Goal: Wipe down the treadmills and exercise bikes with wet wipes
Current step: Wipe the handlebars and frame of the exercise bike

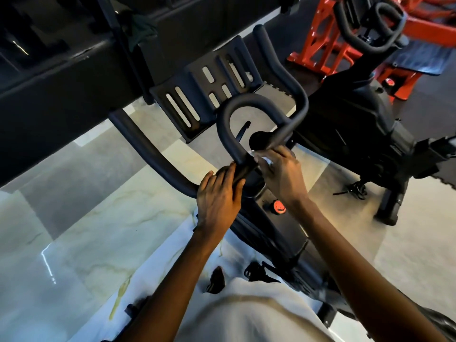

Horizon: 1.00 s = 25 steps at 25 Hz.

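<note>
You're over the black matte-padded handlebar [223,119] of the nearest exercise bike, and your right hand [281,174] has the small crumpled white wet wipe [262,159] pinched between thumb and fingertips, pressed to the base of the centre loop where it meets the stem. Your left hand [220,193] steadies things, fingers together and curled over the bar just beside the wipe, thumb resting along the top.

How far along? Early on this machine, by my reckoning. The wipe sits at the middle junction; the long outer grips sweeping left and up right, the black slotted plastic tablet tray [204,90] and the round red tension knob [279,207] below your wrist all look like ground left to cover, though no sheen tells wiped from unwiped. A second black bike [357,114] stands just to the right, well apart from your hands, beside a red steel frame [320,48]. No treadmill can be clearly made out from here.
</note>
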Each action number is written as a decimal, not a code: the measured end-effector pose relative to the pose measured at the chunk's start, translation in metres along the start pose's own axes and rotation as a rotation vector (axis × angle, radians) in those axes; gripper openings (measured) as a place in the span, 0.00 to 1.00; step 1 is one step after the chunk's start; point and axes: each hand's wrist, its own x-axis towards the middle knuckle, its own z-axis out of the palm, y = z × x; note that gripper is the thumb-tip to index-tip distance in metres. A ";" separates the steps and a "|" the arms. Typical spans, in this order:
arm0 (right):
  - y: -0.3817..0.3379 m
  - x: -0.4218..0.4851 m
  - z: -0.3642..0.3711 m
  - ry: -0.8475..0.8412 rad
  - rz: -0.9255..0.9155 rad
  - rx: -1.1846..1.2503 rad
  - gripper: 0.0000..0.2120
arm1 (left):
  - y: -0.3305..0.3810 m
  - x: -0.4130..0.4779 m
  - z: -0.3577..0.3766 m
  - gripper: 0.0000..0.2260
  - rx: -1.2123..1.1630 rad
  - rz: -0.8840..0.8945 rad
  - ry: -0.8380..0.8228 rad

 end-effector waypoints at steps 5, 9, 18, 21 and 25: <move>0.002 0.023 -0.008 -0.022 0.007 0.160 0.08 | 0.006 -0.006 0.003 0.17 0.073 -0.025 0.070; 0.013 0.041 0.000 -0.248 -0.327 0.209 0.11 | 0.020 -0.013 0.009 0.16 0.132 -0.134 0.160; 0.026 0.090 0.006 -0.355 -0.399 0.332 0.10 | 0.038 -0.015 0.016 0.16 0.132 -0.304 0.163; 0.040 0.086 -0.007 -0.500 -0.460 0.332 0.10 | 0.042 -0.015 0.020 0.16 0.147 -0.335 0.184; 0.019 0.109 0.017 -0.392 -0.413 0.347 0.08 | 0.048 -0.015 0.023 0.17 0.137 -0.387 0.199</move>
